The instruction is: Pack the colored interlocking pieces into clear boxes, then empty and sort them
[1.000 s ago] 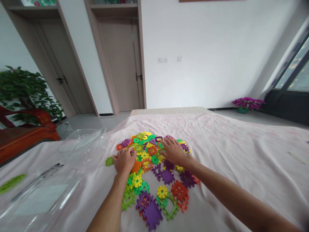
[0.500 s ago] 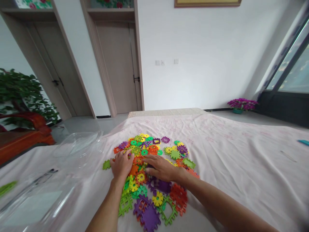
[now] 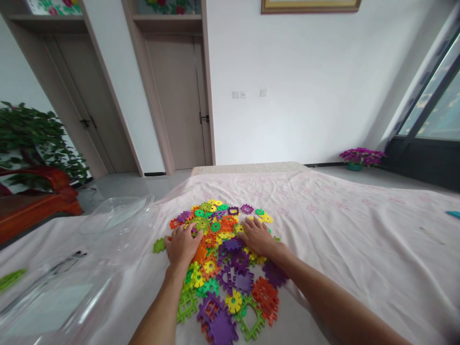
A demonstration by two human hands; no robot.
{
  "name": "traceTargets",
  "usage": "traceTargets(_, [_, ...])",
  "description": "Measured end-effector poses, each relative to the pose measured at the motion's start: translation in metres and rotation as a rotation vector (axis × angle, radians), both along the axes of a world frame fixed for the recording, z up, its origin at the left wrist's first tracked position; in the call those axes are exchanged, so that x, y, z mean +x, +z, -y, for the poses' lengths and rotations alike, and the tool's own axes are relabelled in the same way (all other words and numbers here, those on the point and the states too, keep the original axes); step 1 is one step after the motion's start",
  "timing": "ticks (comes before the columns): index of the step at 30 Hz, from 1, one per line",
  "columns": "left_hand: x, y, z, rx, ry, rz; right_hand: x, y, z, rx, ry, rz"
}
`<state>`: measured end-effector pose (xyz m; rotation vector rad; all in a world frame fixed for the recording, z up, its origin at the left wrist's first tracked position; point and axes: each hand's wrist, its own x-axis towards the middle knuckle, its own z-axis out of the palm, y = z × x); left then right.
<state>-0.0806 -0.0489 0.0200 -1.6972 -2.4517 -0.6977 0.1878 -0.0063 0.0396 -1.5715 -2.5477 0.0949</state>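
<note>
A loose heap of flat plastic toy building pieces, square and flower-shaped with notched edges, spreads over the cloth in front of me. At its left side my left hand [image 3: 183, 244] lies palm down with fingers spread, touching pieces. My right hand [image 3: 258, 237] rests palm down on the right side of the heap, fingers spread, covering some pieces. Between the hands are an orange square piece [image 3: 208, 240] and a purple piece [image 3: 232, 244]. Nearer to me lie a purple square [image 3: 223, 327], a green frame piece [image 3: 250, 317], a yellow flower piece [image 3: 233, 301] and a red-orange piece [image 3: 265, 294].
The pale cloth [image 3: 345, 249] has wrinkles. Clear plastic containers [image 3: 115, 213] stand at the left, with a green piece [image 3: 12, 279] by the near one. A thin stick-like thing [image 3: 432, 235] and a blue object [image 3: 453, 213] lie at the right.
My right hand has moved from the middle of the heap to its right side, uncovering purple pieces. Pieces on the right are now partly hidden under it. My left hand stays nearly in place.
</note>
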Motion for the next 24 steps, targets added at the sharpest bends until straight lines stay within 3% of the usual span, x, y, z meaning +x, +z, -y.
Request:
traceTargets(6, [-0.001,0.002,0.0,-0.007,-0.01,-0.001,-0.03,0.015,0.017,-0.116,0.552,-0.099])
traceTargets(8, [-0.003,0.004,0.001,-0.031,-0.007,0.009,-0.021,0.02,0.012,-0.13,0.61,-0.159])
traceTargets(10, [-0.007,0.006,0.003,-0.066,-0.01,0.014,-0.001,0.019,0.004,-0.069,0.503,-0.199])
traceTargets(15, [-0.004,0.007,0.009,-0.153,-0.051,-0.063,0.062,-0.008,-0.017,0.05,-0.07,-0.028])
traceTargets(20, [0.02,0.013,0.003,-0.327,-0.168,-0.135,0.089,-0.039,-0.017,0.113,-0.129,0.039])
traceTargets(24, [0.036,0.028,-0.019,-0.285,-0.196,-0.209,0.089,-0.044,-0.018,0.154,-0.112,0.0])
